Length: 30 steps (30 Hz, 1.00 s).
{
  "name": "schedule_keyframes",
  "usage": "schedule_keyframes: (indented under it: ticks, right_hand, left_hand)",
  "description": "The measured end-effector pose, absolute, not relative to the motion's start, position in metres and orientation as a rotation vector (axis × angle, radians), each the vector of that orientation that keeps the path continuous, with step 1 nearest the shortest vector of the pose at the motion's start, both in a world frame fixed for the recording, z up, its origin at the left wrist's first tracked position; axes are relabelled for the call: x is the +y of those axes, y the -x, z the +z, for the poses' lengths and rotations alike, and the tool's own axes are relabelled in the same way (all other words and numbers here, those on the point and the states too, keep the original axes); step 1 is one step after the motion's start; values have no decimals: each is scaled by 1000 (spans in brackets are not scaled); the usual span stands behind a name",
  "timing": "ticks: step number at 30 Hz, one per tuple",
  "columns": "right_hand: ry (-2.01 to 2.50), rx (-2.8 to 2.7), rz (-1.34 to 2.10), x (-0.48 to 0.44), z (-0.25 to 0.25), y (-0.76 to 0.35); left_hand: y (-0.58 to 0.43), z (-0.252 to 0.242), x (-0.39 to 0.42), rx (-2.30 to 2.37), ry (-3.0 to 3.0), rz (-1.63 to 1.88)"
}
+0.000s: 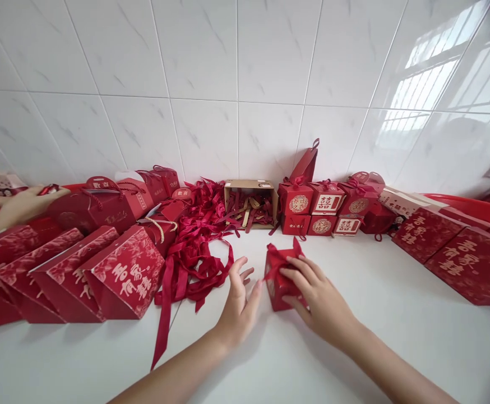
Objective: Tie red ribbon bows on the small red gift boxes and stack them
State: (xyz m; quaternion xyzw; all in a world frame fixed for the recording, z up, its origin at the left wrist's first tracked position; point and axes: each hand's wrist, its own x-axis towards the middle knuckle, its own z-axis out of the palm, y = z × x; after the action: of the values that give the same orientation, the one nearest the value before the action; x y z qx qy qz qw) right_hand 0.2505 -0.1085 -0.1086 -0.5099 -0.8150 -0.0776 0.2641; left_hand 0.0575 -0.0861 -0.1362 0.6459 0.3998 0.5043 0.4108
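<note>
A small red gift box (279, 279) with its top flaps standing up sits on the white table (388, 331) in front of me. My right hand (314, 297) is wrapped around its right side, fingers curled on the box. Just left of the box my left hand (240, 306) is open with fingers spread, its fingertips close to the box's left face and holding nothing. A heap of loose dark red ribbons (194, 247) lies to the left of my left hand.
Large red gift bags (123, 275) lean in a row at left. A cardboard box (250, 201) holding ribbons stands by the tiled wall. Small finished red boxes (324, 210) are stacked beside it. Flat red boxes (472, 264) lie at right. Another person's hand (22, 205) reaches in at far left.
</note>
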Motion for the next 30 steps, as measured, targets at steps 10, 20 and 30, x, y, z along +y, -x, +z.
schedule_keyframes:
  ticks: [10,20,30]
  right_hand:
    - [1605,-1959,-533,7,-130,-314]
    - [1316,-1920,-622,29,-148,-314]
    - [1319,-1529,-210,32,-158,-315]
  left_hand:
    - [-55,-146,-84,1143,-1653,1027]
    - [-113,-101,21,1154,-1581,1327]
    - [-185,-117,123,986,-1804,1596]
